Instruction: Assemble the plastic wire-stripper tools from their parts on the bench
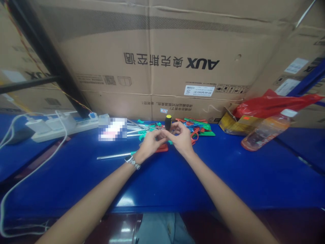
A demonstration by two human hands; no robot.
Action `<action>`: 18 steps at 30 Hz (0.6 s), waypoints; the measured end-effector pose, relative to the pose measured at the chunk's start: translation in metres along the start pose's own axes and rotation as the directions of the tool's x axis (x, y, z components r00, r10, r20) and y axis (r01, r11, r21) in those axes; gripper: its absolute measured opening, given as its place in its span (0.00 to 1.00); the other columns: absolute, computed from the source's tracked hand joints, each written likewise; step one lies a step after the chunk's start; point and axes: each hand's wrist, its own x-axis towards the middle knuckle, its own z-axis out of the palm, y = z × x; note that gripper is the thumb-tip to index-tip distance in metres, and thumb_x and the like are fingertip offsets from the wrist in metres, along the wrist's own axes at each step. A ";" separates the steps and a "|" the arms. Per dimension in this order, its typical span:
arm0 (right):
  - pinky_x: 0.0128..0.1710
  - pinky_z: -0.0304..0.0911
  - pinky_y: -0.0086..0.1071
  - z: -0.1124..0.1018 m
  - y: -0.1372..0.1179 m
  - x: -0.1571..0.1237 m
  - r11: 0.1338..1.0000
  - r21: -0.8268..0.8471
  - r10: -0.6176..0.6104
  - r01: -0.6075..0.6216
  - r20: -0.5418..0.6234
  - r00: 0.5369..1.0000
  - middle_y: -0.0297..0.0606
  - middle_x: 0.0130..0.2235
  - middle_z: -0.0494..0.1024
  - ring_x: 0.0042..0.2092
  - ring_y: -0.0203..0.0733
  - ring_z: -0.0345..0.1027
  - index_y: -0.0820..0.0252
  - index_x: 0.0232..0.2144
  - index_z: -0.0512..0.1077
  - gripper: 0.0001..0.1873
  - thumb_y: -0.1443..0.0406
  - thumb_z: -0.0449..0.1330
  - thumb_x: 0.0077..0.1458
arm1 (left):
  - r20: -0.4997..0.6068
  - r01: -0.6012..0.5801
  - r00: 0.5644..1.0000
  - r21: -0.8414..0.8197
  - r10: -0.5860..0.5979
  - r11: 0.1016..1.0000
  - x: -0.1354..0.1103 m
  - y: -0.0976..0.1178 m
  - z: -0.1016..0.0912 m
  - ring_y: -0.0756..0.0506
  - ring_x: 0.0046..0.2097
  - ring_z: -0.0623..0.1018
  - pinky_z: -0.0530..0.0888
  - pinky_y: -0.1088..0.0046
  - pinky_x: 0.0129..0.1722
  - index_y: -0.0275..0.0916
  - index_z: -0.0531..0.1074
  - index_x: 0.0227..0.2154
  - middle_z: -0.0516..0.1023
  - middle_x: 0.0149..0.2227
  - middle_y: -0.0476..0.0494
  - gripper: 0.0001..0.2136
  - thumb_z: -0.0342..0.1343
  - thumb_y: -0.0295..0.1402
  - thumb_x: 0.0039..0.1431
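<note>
Between my two hands a screwdriver handle (168, 122), black with a yellow end, stands upright. My right hand (182, 138) is closed, its thumb and fingers around the handle's lower part. Close against it, my left hand (151, 144) has its fingers pinched together; what they hold is hidden. Under my left hand lies a long tool with a metal shaft (113, 157) and what looks like a red handle (163, 148). Behind the hands are several metal shafts (134, 128) with green parts. Red and green handled tools (203, 128) are heaped to the right.
A large cardboard box (165, 44) forms a wall behind the blue table (215, 179). At left, a white power strip (68, 128) trails cables. A pixelated bright patch covers something beside it. On the right, a bottle (266, 132) leans near a small yellow carton (236, 123) and red plastic bag (269, 105).
</note>
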 end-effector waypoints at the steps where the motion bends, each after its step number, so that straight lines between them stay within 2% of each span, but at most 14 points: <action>1: 0.30 0.65 0.32 -0.001 -0.001 0.000 1.000 -0.024 -0.011 0.011 0.002 1.000 0.35 0.31 0.77 0.29 0.37 0.69 0.58 0.30 0.70 0.19 0.53 0.70 0.45 | -0.007 -0.002 1.000 0.020 0.003 1.000 0.000 0.000 0.000 0.48 0.29 0.72 0.70 0.73 0.31 0.36 0.73 0.27 0.75 0.26 0.48 0.17 0.59 0.47 0.58; 4: 0.33 0.65 0.33 -0.007 -0.001 0.002 0.998 -0.049 -0.042 0.046 0.074 0.996 0.33 0.29 0.75 0.30 0.38 0.69 0.58 0.28 0.72 0.15 0.55 0.68 0.50 | 0.034 -0.040 0.999 0.077 0.038 0.996 0.000 0.000 -0.004 0.45 0.35 0.76 0.72 0.70 0.37 0.37 0.76 0.33 0.80 0.32 0.46 0.12 0.60 0.42 0.59; 7: 0.36 0.67 0.34 -0.015 0.001 0.006 0.996 -0.053 -0.062 0.073 0.182 0.981 0.37 0.35 0.74 0.35 0.39 0.70 0.59 0.32 0.76 0.14 0.54 0.66 0.53 | 0.157 -0.099 0.984 0.065 0.088 0.993 -0.001 -0.001 -0.010 0.43 0.43 0.78 0.72 0.66 0.46 0.39 0.79 0.40 0.82 0.41 0.43 0.09 0.57 0.37 0.62; 9: 0.36 0.68 0.34 -0.019 0.002 0.008 0.994 -0.066 -0.067 0.084 0.227 0.972 0.39 0.40 0.72 0.38 0.41 0.70 0.58 0.35 0.78 0.16 0.52 0.65 0.53 | 0.189 -0.098 0.978 0.051 0.087 0.994 -0.002 -0.002 -0.012 0.43 0.44 0.79 0.72 0.66 0.47 0.39 0.80 0.40 0.83 0.41 0.43 0.10 0.55 0.35 0.64; 11: 0.35 0.69 0.35 -0.021 0.002 0.008 0.993 -0.072 -0.067 0.088 0.255 0.965 0.40 0.42 0.70 0.39 0.41 0.69 0.57 0.37 0.79 0.17 0.51 0.64 0.54 | 0.171 -0.077 0.983 0.068 0.064 0.995 -0.002 -0.002 -0.011 0.43 0.41 0.79 0.72 0.67 0.45 0.39 0.80 0.38 0.83 0.39 0.44 0.10 0.55 0.36 0.64; 14: 0.37 0.68 0.35 -0.019 0.002 0.006 0.994 -0.071 -0.063 0.082 0.238 0.969 0.38 0.40 0.72 0.35 0.38 0.67 0.57 0.38 0.77 0.16 0.52 0.64 0.54 | 0.117 -0.050 0.992 0.090 0.040 0.995 -0.003 -0.002 -0.007 0.45 0.37 0.77 0.71 0.68 0.41 0.39 0.80 0.35 0.82 0.35 0.47 0.08 0.58 0.36 0.62; 18: 0.36 0.68 0.34 -0.009 0.000 0.003 0.999 0.032 -0.035 0.032 0.118 0.992 0.36 0.37 0.77 0.33 0.38 0.69 0.57 0.37 0.72 0.19 0.52 0.68 0.49 | 0.050 -0.036 0.998 0.074 0.032 0.997 -0.004 -0.001 -0.002 0.46 0.33 0.75 0.70 0.70 0.36 0.38 0.77 0.29 0.80 0.31 0.48 0.09 0.60 0.38 0.59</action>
